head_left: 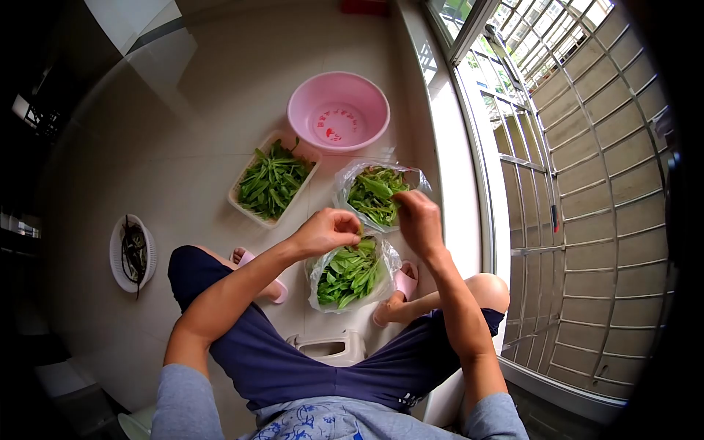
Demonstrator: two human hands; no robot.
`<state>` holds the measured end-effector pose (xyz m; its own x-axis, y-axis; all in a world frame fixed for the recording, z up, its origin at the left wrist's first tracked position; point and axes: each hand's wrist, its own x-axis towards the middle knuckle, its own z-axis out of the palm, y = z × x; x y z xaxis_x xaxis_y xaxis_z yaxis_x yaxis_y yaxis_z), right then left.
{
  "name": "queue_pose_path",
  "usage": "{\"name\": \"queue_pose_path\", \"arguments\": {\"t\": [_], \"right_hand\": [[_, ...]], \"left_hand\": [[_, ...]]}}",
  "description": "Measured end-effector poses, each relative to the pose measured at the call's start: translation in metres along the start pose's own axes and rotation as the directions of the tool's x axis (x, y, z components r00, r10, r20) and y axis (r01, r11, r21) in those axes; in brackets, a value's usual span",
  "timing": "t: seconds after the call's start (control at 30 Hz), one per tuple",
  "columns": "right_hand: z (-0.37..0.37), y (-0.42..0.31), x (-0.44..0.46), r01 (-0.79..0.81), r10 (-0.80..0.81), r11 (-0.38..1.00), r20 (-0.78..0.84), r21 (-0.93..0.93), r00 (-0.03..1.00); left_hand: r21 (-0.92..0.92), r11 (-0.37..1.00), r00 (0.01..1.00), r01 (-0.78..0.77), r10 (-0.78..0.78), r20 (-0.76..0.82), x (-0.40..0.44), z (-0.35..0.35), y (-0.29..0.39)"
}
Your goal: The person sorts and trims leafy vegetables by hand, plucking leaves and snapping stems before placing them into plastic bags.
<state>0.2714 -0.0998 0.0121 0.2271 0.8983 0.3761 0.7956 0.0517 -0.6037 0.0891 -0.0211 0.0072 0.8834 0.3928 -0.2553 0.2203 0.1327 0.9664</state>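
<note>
We see left hand (328, 229) above near bag (391, 262), fingers pinched on small greenish bit (360, 229). Right hand (419, 218) hangs beside far bag (416, 177), fingers curled at leaf (379, 188); whether gripping, we cannot tell. Greens (346, 279) fill both bags and tray (251, 212) on floor (183, 198), near pink basin (303, 110).

- Place type: home interior, viewed from where I stand; exact room not determinable.
- Floor (198, 176): glossy pale tile, visible joint lines.
- Window frame (484, 176): opens onto a metal security grille (529, 250).
- Household articles on floor: pink basin (312, 103), leafy greens (350, 277) in plastic bags.
- Footwear: pink slippers (279, 291).
</note>
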Motion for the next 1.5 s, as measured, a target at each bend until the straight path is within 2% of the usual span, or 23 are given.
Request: {"name": "queue_pose_path", "arguments": {"t": [0.07,0.1,0.13,0.17,0.2,0.23,0.3,0.4,0.43,0.53,0.57,0.6,0.67,0.73,0.8,0.87,0.9,1.0,1.07,1.13,1.23,1.33,1.5], "right_hand": [[-0.005,0.021,0.000,-0.100,0.132,0.974,-0.151,0.201,0.980],[-0.011,0.025,0.000,-0.216,0.257,0.940,-0.131,0.262,0.958],[-0.016,0.028,0.000,-0.328,0.376,0.889,-0.103,0.319,0.921],[-0.021,0.028,0.001,-0.374,0.426,0.860,-0.085,0.348,0.901],[-0.022,0.030,0.001,-0.368,0.419,0.865,-0.088,0.342,0.904],[-0.022,0.033,0.001,-0.409,0.463,0.828,-0.054,0.384,0.885],[-0.019,0.039,0.000,-0.464,0.511,0.764,0.017,0.448,0.859],[-0.001,0.054,-0.002,-0.453,0.493,0.771,0.030,0.447,0.869],[0.004,0.056,-0.003,-0.441,0.454,0.822,0.053,0.361,0.889],[0.022,0.036,-0.006,-0.541,0.506,0.794,0.192,0.275,0.841],[0.038,0.039,-0.010,-0.507,0.451,0.813,0.241,0.286,0.859],[0.055,0.038,-0.014,-0.497,0.436,0.835,0.269,0.234,0.859],[0.078,0.014,-0.004,-0.546,0.449,0.810,0.372,0.214,0.812],[0.120,0.007,0.014,-0.469,0.382,0.865,0.374,0.176,0.845],[0.160,-0.013,0.037,-0.491,0.406,0.821,0.308,0.290,0.860],[0.207,-0.011,0.068,-0.395,0.351,0.911,0.285,0.115,0.892],[0.215,-0.027,0.083,-0.370,0.334,0.919,0.232,0.133,0.913],[0.252,-0.021,0.119,-0.514,0.406,0.845,0.447,0.149,0.797],[0.263,-0.006,0.133,-0.543,0.393,0.812,0.486,0.214,0.781],[0.253,-0.009,0.135,-0.578,0.388,0.769,0.519,0.273,0.762],[0.200,-0.027,0.112,-0.588,0.292,0.533,0.520,0.609,0.803],[0.155,-0.011,0.063,-0.661,0.303,0.484,0.599,0.573,0.741],[0.104,0.043,-0.031,-0.805,0.405,0.540,0.763,0.244,0.503]], "left_hand": [[-0.120,0.989,0.988,-0.085,0.068,-0.137,0.020,0.003,-0.008],[-0.004,0.991,0.962,-0.137,0.132,-0.238,0.032,0.006,-0.009],[0.161,0.983,0.964,-0.085,0.122,-0.235,0.039,0.005,0.006],[0.437,0.883,0.899,-0.173,0.323,-0.296,0.054,0.002,-0.012],[0.683,0.700,0.800,-0.209,0.524,-0.293,0.061,0.001,-0.008],[0.681,0.700,0.794,-0.215,0.531,-0.295,0.065,-0.002,-0.004],[0.508,0.857,0.848,-0.090,0.333,-0.412,0.066,-0.007,0.008],[0.339,0.927,0.827,-0.163,0.316,-0.465,0.064,-0.025,0.019],[0.291,0.938,0.811,-0.187,0.315,-0.494,0.059,-0.031,0.025],[0.240,0.964,0.772,-0.117,0.240,-0.588,0.034,-0.057,0.042],[0.108,0.970,0.755,-0.219,0.239,-0.610,0.031,-0.070,0.036],[0.108,0.970,0.740,-0.218,0.237,-0.629,0.021,-0.080,0.043],[-0.055,0.958,0.713,-0.282,0.171,-0.680,-0.005,-0.094,0.063],[-0.046,0.952,0.666,-0.304,0.177,-0.724,-0.026,-0.111,0.065],[-0.042,0.944,0.614,-0.328,0.179,-0.769,-0.044,-0.127,0.061],[-0.085,0.932,0.580,-0.352,0.146,-0.802,-0.060,-0.135,0.057],[-0.118,0.926,0.587,-0.358,0.124,-0.800,-0.067,-0.138,0.058],[-0.149,0.913,0.573,-0.379,0.105,-0.813,-0.084,-0.147,0.056],[-0.130,0.920,0.567,-0.371,0.114,-0.816,-0.091,-0.151,0.055],[-0.141,0.915,0.560,-0.378,0.105,-0.822,-0.094,-0.156,0.053],[-0.128,0.918,0.566,-0.376,0.118,-0.816,-0.094,-0.157,0.053],[-0.142,0.911,0.600,-0.387,0.131,-0.790,-0.091,-0.151,0.051],[-0.078,0.928,0.684,-0.365,0.210,-0.699,-0.073,-0.128,0.054]]}}
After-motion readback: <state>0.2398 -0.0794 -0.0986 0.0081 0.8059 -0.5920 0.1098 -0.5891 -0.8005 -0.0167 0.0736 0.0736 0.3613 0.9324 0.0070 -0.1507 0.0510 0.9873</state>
